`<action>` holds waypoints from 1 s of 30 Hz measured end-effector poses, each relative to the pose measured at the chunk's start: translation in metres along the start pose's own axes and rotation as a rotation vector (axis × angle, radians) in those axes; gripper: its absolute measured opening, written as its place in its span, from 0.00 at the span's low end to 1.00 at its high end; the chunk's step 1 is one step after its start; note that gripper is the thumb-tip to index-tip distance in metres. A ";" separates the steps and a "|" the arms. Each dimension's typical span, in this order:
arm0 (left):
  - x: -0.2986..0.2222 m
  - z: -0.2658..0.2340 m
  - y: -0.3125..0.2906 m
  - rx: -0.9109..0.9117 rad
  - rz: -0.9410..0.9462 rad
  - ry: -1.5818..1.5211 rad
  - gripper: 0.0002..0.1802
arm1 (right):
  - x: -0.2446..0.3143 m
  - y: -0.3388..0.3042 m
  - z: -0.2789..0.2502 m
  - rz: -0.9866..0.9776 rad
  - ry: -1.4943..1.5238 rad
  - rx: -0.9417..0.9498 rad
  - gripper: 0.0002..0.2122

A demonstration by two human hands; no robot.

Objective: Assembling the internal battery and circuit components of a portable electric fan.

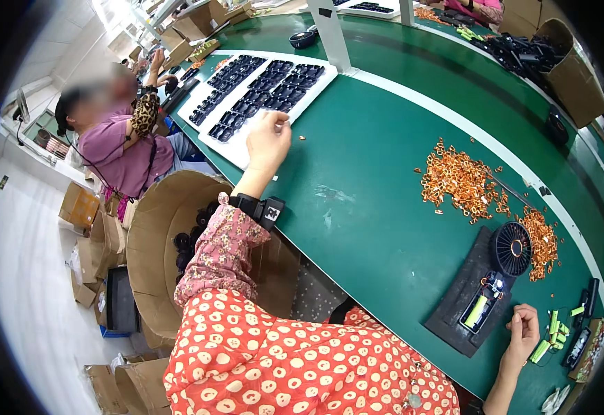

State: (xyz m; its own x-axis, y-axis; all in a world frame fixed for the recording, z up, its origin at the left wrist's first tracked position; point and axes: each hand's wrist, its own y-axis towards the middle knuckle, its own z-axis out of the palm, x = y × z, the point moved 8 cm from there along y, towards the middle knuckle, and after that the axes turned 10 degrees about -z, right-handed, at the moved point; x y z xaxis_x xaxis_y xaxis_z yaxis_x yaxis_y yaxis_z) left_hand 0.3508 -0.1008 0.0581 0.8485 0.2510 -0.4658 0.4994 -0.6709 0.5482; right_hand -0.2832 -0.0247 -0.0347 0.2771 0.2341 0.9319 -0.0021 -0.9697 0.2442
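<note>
My left hand [268, 142] is over the near edge of a white tray [326, 77] with rows of black plastic parts [260, 91]. Its fingers are curled together, and what they may hold is hidden. My right hand [523, 333] rests by the near right edge of the bench with fingers bent and pressed together; I cannot make out anything in them. Beside it, a black mat [447, 304] bears a small handheld fan [511, 247]. The fan's round grille points away from me, and its opened handle shows a green battery cell [476, 311] and wiring.
Orange-copper small rings [457, 181] lie heaped on the green bench [357, 207]. Several green cells [558, 333] lie at the far right by black casings [577, 348]. A cardboard box [160, 228] with black parts stands left of me. A co-worker [118, 145] sits further left.
</note>
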 end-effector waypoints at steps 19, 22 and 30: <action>-0.028 0.034 -0.032 0.291 0.175 0.184 0.07 | 0.001 -0.001 0.000 -0.028 0.012 0.013 0.02; -0.077 0.041 -0.055 0.509 0.352 -0.239 0.09 | 0.003 -0.003 -0.001 -0.024 -0.017 -0.008 0.03; 0.047 -0.035 0.030 -0.144 0.023 0.106 0.14 | 0.003 -0.002 0.003 -0.021 -0.013 0.002 0.03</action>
State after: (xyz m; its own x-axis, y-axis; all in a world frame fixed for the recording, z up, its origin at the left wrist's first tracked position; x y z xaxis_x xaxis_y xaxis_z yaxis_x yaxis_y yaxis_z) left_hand 0.4120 -0.0841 0.0767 0.8699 0.3140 -0.3802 0.4930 -0.5726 0.6551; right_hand -0.2798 -0.0218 -0.0328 0.2892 0.2539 0.9230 0.0057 -0.9646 0.2635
